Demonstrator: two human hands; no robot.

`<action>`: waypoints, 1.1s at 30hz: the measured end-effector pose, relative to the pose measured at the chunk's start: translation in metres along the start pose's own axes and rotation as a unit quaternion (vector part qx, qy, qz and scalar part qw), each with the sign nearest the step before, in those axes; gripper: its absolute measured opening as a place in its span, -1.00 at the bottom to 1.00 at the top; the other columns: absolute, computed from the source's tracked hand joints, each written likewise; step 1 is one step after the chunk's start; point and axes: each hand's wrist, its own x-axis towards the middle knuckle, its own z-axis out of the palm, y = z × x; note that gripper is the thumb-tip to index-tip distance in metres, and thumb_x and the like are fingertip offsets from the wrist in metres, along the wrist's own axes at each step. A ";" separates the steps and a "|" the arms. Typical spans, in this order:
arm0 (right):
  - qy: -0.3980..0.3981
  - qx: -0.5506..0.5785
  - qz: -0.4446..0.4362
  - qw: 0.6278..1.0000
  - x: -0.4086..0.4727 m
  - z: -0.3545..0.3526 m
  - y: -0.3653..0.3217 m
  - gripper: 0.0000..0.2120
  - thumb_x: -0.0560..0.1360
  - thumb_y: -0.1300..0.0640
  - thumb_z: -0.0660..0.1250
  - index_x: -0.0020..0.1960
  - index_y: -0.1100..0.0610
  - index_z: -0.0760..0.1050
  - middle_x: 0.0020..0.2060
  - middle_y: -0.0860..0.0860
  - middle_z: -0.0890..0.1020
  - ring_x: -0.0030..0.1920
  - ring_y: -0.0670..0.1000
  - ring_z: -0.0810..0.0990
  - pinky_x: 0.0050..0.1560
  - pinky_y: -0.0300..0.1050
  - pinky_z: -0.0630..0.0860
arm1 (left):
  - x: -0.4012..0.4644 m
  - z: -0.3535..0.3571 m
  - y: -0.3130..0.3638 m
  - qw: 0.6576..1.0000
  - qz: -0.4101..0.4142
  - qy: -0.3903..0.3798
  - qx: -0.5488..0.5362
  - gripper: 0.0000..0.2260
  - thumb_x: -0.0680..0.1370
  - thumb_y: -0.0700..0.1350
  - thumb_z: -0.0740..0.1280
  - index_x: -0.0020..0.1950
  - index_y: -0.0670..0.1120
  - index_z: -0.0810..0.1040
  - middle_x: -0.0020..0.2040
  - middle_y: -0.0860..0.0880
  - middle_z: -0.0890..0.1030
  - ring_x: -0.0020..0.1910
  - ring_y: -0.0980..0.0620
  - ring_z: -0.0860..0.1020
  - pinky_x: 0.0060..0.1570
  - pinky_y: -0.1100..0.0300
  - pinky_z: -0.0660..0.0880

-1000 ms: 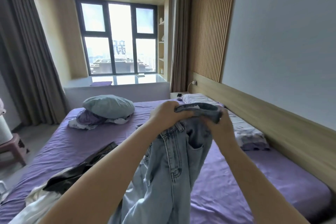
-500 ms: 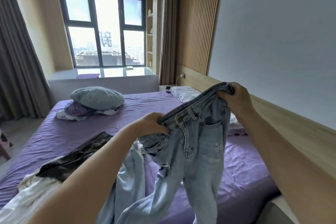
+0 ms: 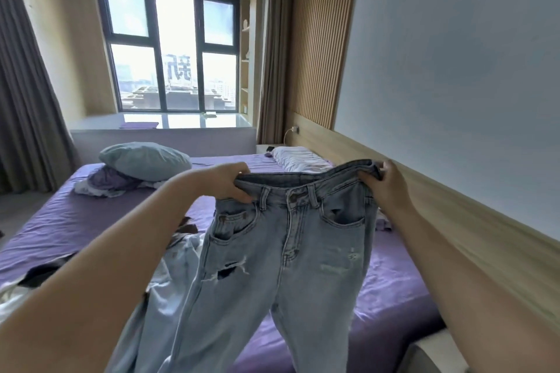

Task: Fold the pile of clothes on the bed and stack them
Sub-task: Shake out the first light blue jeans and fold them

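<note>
Far left: brown floor-length curtain [image 3: 27, 100] hangs beside the dark-framed window [image 3: 172, 48]. At the lower left edge, a heap of white and dark unfolded clothes [image 3: 18, 288] lies on the purple-sheeted bed [image 3: 75, 221], partly cut off by the frame. Bare sheet runs between that heap and a second bundle further back, where a grey-green pillow [image 3: 145, 160] sits on top of crumpled lilac and white laundry [image 3: 106, 183] near the bed's far left corner.

Centre: left hand [image 3: 230, 182] grips the left end of the waistband of the pale blue ripped denim jeans [image 3: 291, 251], fingers curled over the band. Jeans are held up above the bed, front facing the camera, waistband stretched flat, legs hanging down toward the mattress; a tear shows on one thigh. A second pale denim piece [image 3: 178, 263] lies on the sheet behind the left forearm.

Right: right hand [image 3: 386, 188] pinches the other end of the waistband, thumb in front. Behind it, a white pillow [image 3: 300, 159] lies against the light wooden headboard panel [image 3: 454, 221]. Bare purple sheet lies below the right arm, out to the mattress's near edge.
</note>
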 end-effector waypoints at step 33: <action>-0.056 0.100 0.062 0.991 0.150 -0.027 0.069 -0.61 0.39 0.10 0.49 0.13 0.16 0.45 0.05 0.07 0.58 0.02 0.08 0.55 0.08 0.06 0.53 | 0.171 0.000 0.054 0.881 -0.071 0.436 -0.170 -0.74 0.47 0.05 0.44 -0.08 -0.09 0.47 -0.25 0.10 0.48 -0.27 0.21 0.41 -0.31 0.35 0.28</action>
